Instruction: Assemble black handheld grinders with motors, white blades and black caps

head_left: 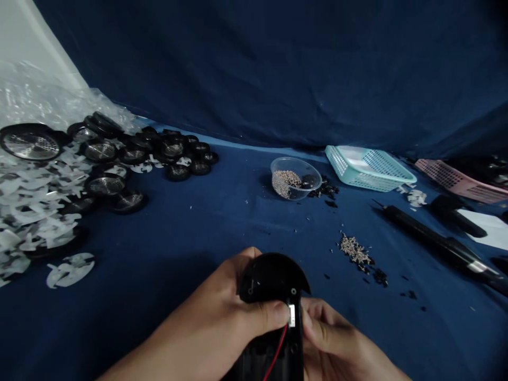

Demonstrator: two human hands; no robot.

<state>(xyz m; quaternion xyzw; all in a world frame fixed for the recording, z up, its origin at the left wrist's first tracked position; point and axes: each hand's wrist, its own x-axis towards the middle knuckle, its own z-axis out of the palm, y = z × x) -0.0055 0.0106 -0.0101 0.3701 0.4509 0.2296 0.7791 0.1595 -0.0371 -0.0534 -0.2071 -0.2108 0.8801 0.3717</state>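
Note:
Both hands grip a black plastic housing [273, 275] with a rounded top, held upright just above the blue cloth near the bottom of the view. My left hand [222, 312] wraps it from the left, its thumb pressed beside a small white connector [292, 316] on the housing's face. A red wire [277, 354] runs down from near that thumb. Against the right edge, my right hand [333, 333] holds the housing with thumb and bent fingers. The lower end of the housing leaves the frame.
At left lie heaps of white plastic pieces [43, 211] and round black parts with metal mesh [105, 184]. A clear bowl [297, 182] holds small screws; a screw pile [355, 250] lies nearer. Rightward are a turquoise basket [369, 172], pink basket [460, 180] and black electric screwdriver [436, 241].

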